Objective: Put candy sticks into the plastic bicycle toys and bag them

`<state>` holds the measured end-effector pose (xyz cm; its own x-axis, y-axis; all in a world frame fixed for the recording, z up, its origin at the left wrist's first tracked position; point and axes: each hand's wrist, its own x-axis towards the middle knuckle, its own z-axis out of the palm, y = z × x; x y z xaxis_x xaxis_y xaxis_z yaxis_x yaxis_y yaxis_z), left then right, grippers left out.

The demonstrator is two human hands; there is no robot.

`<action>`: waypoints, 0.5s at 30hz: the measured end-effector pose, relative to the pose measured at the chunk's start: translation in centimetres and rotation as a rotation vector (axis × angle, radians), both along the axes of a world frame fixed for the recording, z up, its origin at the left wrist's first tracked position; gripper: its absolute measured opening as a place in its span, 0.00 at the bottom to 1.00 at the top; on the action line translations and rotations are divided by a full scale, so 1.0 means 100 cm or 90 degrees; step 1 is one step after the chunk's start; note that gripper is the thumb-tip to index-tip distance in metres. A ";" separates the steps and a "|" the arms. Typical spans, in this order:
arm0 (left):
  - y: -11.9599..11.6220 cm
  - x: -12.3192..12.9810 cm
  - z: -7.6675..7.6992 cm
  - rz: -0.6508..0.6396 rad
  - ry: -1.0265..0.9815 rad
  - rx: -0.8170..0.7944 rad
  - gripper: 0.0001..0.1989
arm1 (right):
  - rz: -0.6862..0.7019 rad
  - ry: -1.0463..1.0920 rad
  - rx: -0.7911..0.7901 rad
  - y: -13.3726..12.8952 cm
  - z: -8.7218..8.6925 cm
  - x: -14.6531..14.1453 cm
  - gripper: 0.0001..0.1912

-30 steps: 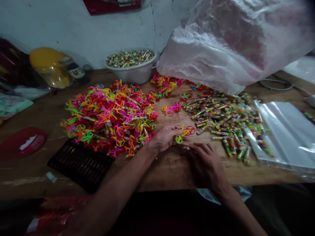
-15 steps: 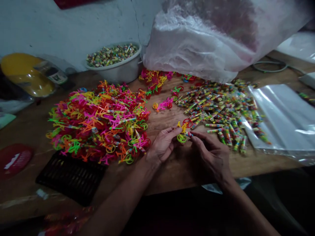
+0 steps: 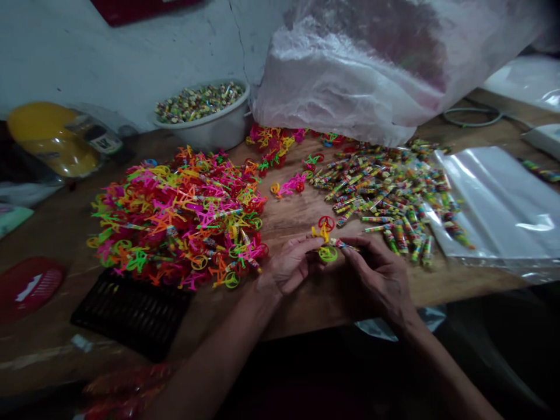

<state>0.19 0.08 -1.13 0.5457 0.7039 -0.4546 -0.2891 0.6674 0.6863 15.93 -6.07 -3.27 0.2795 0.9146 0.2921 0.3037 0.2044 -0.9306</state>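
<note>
Plastic toy bicycle (image 3: 324, 238), yellow frame with one red and one green wheel, is pinched by the left hand (image 3: 291, 265) just above the wooden desk (image 3: 301, 303), near its front edge; fingers closed on the frame from the left side. Right hand (image 3: 380, 279) has its fingertips closed on a small wrapped candy stick (image 3: 345, 245), tip of it touching the bicycle by the green wheel. Both forearms come in from the bottom of the view. Left of the hands: big heap of neon toy bicycles (image 3: 184, 216), pink, orange, green, yellow, with candy sticks in some of them. A smaller clump of bicycles (image 3: 273, 143) sits further back. Right of the hands: loose spread of wrapped candy sticks (image 3: 385, 192), running up against a flat stack of clear plastic bags (image 3: 503, 210). White basin (image 3: 210, 125) full of candies stands at the wall behind the heap. Large translucent plastic sack (image 3: 371, 70) leans over the back of the desk. Black slotted tray (image 3: 131, 312) lies at the front left, red lid (image 3: 28, 289) beside it, yellow helmet (image 3: 52, 137) at far left
</note>
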 end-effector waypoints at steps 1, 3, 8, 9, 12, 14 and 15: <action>-0.001 0.000 0.000 -0.005 -0.002 -0.002 0.08 | 0.003 -0.001 0.008 0.000 -0.001 0.000 0.07; -0.002 0.001 -0.001 -0.015 -0.008 -0.001 0.08 | 0.007 -0.005 0.013 0.000 -0.002 -0.002 0.06; -0.001 0.000 -0.001 -0.038 -0.027 0.002 0.08 | 0.034 0.037 -0.004 0.000 -0.002 -0.004 0.06; -0.001 -0.001 -0.001 -0.053 -0.029 -0.003 0.08 | 0.035 0.041 -0.005 0.000 -0.002 -0.004 0.06; 0.001 -0.003 -0.002 -0.122 -0.032 -0.024 0.10 | 0.028 0.015 0.015 -0.003 -0.005 -0.001 0.06; 0.004 -0.005 -0.002 -0.165 -0.038 -0.031 0.11 | 0.036 -0.037 0.048 -0.005 -0.006 0.003 0.06; 0.005 -0.006 -0.001 -0.181 -0.042 -0.032 0.11 | 0.049 -0.071 0.069 -0.005 -0.006 0.005 0.07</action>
<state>-0.42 0.53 -1.27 0.7478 0.4957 -0.4416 -0.1282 0.7605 0.6366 16.48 -6.58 -3.88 0.1699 0.8935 0.4157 0.3840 0.3285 -0.8629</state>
